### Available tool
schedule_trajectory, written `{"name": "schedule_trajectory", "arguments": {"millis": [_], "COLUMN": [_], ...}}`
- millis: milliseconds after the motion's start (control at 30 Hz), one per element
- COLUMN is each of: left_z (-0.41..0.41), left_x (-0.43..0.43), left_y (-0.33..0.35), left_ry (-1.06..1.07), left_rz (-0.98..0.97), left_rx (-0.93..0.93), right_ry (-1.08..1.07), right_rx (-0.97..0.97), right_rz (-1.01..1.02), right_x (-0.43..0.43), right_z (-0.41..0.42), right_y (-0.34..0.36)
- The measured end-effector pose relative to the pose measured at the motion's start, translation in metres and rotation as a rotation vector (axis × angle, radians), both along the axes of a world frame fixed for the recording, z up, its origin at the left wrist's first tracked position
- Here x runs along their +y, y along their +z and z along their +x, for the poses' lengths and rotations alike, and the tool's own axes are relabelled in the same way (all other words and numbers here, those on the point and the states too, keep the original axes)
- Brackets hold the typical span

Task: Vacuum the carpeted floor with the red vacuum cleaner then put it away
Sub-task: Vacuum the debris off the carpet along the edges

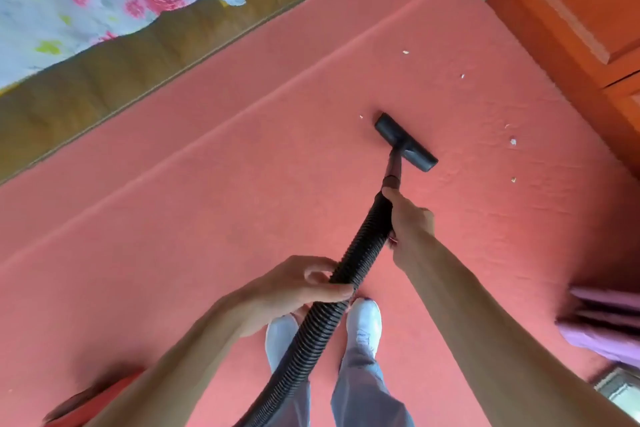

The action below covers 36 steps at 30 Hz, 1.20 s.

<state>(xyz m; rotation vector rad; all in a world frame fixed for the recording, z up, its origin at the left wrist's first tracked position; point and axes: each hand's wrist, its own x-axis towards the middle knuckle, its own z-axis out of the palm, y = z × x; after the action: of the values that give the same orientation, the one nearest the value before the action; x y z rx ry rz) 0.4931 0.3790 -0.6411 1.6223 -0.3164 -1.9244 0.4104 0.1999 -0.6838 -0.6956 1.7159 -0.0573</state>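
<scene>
A: Where is the floor head (405,142) to be found?
B: It is laid flat on the carpet (225,218), straight ahead of the right hand (410,218). Its long axis is set crosswise to the wand (393,166).
A: How are the fingers placed?
B: The right hand's fingers are curled round the top of the black hose (360,253), where the wand is joined. Lower down, the hose is gripped by the left hand (291,288), fingers and thumb closed round it, above the white shoes (363,319).
A: What is the coming stroke governed by?
B: 6 pale scraps (513,141) are counted. 1 is seen just left of the head's far end, 3 are scattered to its right towards the wooden cupboard (571,28), and 2 lie farther ahead. A swing to the right is judged to be called for, steered by the right hand, which is nearer the head.
A: And the cleaner's body?
B: A blurred red shape (97,402) at lower left is taken for it. Putting away is not yet due.
</scene>
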Motion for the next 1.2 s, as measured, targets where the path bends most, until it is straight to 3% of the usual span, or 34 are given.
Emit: {"name": "schedule_trajectory", "arguments": {"millis": [200,400,567,767,1000,1200], "left_z": [0.021,0.030,0.047,0.087,0.110,0.109], "left_x": [-0.009,-0.002,0.008,0.059,0.069,0.033], "left_y": [0.016,0.000,0.004,0.016,0.007,-0.004], "left_ry": [-0.093,0.243,0.313,0.310,0.438,0.325], "left_rz": [0.003,0.068,-0.030,-0.040,0.010,0.003], "left_rx": [0.087,-0.096,-0.065,0.072,0.001,-0.125], "right_ry": [0.054,0.022,0.033,0.109,0.031,0.009], "right_rx": [-0.046,-0.148,-0.136,-0.109,-0.022,-0.025], "right_rz": [0.070,0.189,0.063,0.105,0.032,-0.035], "right_x": [0.001,-0.010,-0.007,0.039,0.050,0.008], "right_z": [0.001,0.029,0.058,0.089,0.144,0.153], "right_y": [0.014,-0.002,0.013,0.020,-0.006,-0.014]}}
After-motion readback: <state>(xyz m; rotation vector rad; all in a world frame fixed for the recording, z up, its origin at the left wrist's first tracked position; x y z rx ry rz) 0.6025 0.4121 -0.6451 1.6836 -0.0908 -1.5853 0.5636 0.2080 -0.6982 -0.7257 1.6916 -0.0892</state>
